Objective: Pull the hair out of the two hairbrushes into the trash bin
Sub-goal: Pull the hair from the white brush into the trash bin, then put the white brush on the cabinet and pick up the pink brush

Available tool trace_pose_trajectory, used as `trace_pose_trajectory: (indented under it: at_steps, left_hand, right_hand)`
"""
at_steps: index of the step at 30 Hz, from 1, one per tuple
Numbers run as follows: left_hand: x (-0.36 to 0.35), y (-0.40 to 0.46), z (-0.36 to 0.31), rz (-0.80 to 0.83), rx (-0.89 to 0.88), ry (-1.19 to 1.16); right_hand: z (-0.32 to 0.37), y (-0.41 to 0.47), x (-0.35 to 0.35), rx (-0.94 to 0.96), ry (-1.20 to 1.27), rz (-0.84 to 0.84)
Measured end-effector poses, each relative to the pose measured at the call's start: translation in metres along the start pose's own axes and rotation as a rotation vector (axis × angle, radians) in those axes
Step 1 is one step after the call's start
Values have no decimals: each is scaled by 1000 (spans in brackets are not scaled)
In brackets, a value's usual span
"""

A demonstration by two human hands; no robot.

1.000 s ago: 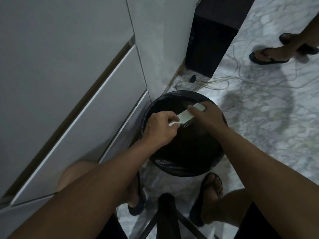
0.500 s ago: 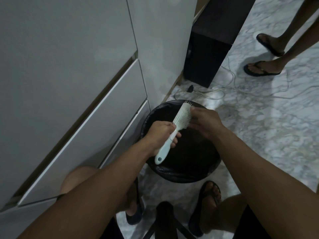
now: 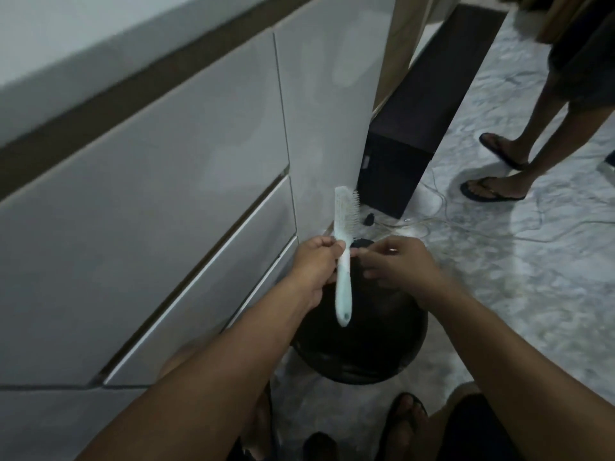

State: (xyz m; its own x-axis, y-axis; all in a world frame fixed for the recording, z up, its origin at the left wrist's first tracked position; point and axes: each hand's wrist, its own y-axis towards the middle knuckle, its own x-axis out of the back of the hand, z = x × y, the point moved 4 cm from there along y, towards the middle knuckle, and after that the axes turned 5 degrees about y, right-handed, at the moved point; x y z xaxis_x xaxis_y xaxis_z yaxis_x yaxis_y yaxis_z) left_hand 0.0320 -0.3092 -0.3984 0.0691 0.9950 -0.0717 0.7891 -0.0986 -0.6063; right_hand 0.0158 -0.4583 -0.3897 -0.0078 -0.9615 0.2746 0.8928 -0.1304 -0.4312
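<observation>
My left hand (image 3: 316, 261) grips a pale blue-white hairbrush (image 3: 344, 247) at the neck, upright, bristles facing right, handle hanging down. The brush is held above the round black-lined trash bin (image 3: 362, 357) on the floor. My right hand (image 3: 396, 264) is just right of the brush neck, fingers curled toward it; whether they pinch hair is too blurred to tell. Only one hairbrush is in view.
White cabinet drawers (image 3: 166, 211) line the left. A dark box (image 3: 399, 161) stands behind the bin, with loose cables (image 3: 466, 224) on the marble floor. Another person's sandalled feet (image 3: 492, 188) stand at the right. My own feet and a dark stool leg are below the bin.
The brush has swung from lying tilted over the bin to standing upright and higher. My right hand has come off the bristle head and now sits by the neck.
</observation>
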Motion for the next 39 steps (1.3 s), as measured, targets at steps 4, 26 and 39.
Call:
trace_pose_trajectory:
  at_steps: [4,26,39]
  left_hand:
    - [-9,-20,-47,-47,-68,-53]
    - [53,-219,-322,-767,-1123,706]
    - [294,-269,-328,-930,-808,590]
  right_hand:
    - [50,-34,11,153,-44,22]
    - [343,-158,34,773,-358,-217]
    - [415,-188,-184,895,-370,137]
